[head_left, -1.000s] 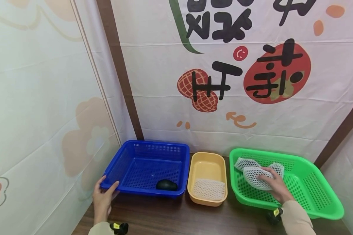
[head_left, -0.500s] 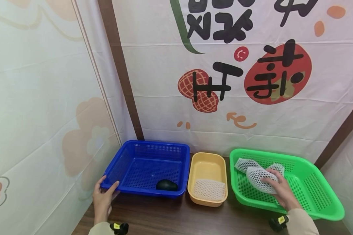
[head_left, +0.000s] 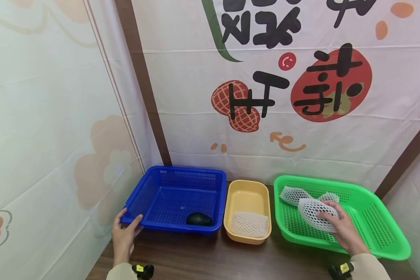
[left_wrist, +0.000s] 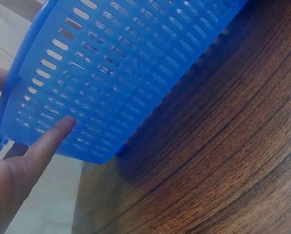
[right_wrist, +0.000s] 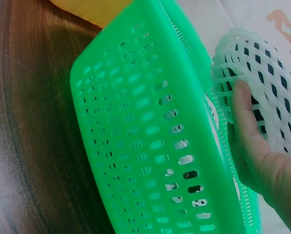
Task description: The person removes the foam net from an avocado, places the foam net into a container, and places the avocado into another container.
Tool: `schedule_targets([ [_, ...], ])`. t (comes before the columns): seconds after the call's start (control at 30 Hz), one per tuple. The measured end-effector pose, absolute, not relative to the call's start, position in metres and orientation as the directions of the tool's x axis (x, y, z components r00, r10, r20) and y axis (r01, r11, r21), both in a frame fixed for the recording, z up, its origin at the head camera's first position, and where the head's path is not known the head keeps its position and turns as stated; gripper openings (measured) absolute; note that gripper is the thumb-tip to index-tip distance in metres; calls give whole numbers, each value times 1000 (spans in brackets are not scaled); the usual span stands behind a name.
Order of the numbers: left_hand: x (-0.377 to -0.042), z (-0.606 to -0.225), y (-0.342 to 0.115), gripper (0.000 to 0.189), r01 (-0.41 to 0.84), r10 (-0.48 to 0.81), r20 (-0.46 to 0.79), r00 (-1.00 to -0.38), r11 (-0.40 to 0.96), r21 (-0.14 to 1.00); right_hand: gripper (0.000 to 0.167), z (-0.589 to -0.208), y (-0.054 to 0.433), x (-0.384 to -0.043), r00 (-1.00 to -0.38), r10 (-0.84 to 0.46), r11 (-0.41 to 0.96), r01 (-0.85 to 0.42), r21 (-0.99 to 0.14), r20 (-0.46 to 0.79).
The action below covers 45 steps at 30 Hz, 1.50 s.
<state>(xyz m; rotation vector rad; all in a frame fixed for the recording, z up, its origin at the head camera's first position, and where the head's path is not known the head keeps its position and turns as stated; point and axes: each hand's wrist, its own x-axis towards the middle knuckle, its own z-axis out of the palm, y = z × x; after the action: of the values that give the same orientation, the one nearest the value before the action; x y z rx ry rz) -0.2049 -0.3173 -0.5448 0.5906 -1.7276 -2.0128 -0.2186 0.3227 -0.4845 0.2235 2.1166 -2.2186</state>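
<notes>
My left hand grips the front left corner of the blue basket. In the left wrist view, the thumb lies against the basket's slotted outer wall and a finger reaches the rim. A dark oval fruit lies in the basket's front right part. Over the green basket, my right hand holds a white foam fruit net with something dark inside, seen through the mesh in the right wrist view. Behind it in the green basket lie two more netted pieces, one partly hidden by the hand.
Between the baskets stands a yellow tray with a flat white foam net in its front half. All stand on a dark wooden table. Printed cloth walls close off the back and sides.
My right hand has moved a little to the right and toward me with the netted fruit, away from the other netted pieces. My left hand stays on the blue basket's corner.
</notes>
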Motion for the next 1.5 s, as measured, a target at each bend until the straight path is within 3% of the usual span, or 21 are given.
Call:
schedule_targets([
  [0.33, -205, -543, -316, 82, 38, -579, -56, -814, -149, 988, 37, -483, 320, -217, -990, 41, -53, 129, -990, -132],
  [0.63, -212, -568, -328, 80, 120, -583, 3, -813, -162, 979, 36, -481, 318, -212, -991, 22, -64, 128, -990, -130],
  [0.97, -207, -570, -332, 73, 215, -605, 64, -794, -181, 960, 38, -481, 311, -207, -993, 12, -73, 113, -991, -114],
  [1.3, -187, -535, -321, 78, 93, -628, -8, -778, -128, 987, 37, -482, 306, -203, -993, 0, -87, 118, -989, -119],
  [1.5, -178, -531, -322, 74, 100, -670, -25, -742, -147, 984, 37, -482, 303, -201, -990, -4, -70, 138, -988, -138],
])
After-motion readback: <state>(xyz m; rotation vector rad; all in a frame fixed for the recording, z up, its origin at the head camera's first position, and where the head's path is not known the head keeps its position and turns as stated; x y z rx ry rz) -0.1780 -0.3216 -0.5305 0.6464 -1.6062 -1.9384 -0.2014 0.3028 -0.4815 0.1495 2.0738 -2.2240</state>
